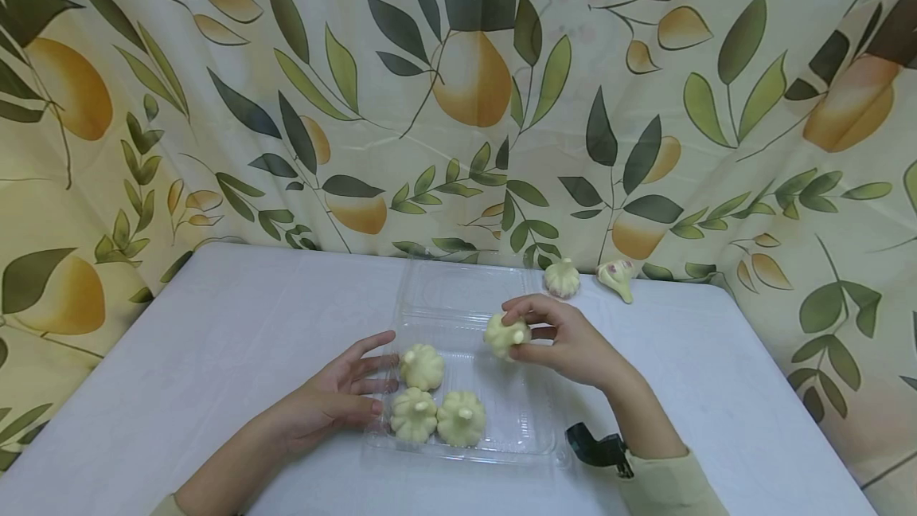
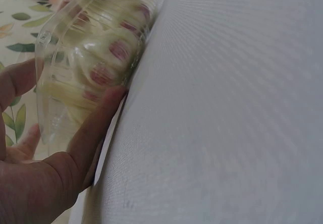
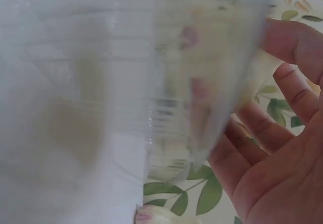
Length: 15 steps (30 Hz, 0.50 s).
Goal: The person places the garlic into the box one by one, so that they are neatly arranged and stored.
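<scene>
In the head view my right hand (image 1: 566,341) pinches a pale garlic bulb (image 1: 505,336) between thumb and fingers, over the right half of a clear plastic box (image 1: 519,420). Three garlic bulbs sit in the box's left half: one farther back (image 1: 422,366), one at the front left (image 1: 413,415) and one beside it (image 1: 461,419). My left hand (image 1: 340,392) touches the box's left side with fingers extended. From the left wrist, the thumb (image 2: 96,128) lies along the box wall, with purple-marked bulbs behind the plastic. The right wrist view is blurred, and the box wall partly covers the held bulb.
The box's clear lid (image 1: 466,289) lies folded back behind it. Two more garlic bulbs rest near the table's back edge, one upright (image 1: 562,279) and one on its side (image 1: 616,279). A black device (image 1: 598,448) is at the right wrist. A patterned curtain (image 1: 473,166) hangs behind the white-covered table (image 1: 286,301).
</scene>
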{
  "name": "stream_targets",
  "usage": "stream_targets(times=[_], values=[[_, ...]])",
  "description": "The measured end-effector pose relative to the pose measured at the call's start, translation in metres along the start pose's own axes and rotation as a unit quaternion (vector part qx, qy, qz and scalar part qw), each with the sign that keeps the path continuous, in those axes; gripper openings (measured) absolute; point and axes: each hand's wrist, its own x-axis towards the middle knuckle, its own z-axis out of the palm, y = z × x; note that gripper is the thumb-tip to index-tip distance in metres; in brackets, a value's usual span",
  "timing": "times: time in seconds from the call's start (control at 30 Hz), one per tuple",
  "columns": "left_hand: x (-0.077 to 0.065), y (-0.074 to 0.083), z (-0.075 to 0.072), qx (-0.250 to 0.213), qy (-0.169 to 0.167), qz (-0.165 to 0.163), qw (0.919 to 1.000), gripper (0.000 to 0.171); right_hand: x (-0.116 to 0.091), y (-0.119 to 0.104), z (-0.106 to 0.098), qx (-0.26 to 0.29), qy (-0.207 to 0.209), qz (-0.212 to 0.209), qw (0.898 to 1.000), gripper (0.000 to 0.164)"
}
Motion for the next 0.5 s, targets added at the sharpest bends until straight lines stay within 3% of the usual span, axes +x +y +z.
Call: stream_targets(times=[0.3,0.5], values=[[0.000,0.000,-0.001,0.003,0.001,-0.004,1.0000,0.091,0.002,0.000,0.008,0.012,-0.008,-0.026,1.000,0.031],[0.000,0.000,-0.001,0.002,0.003,-0.009,1.0000,0.091,0.002,0.000,0.011,0.031,-0.041,-0.037,0.998,0.029]])
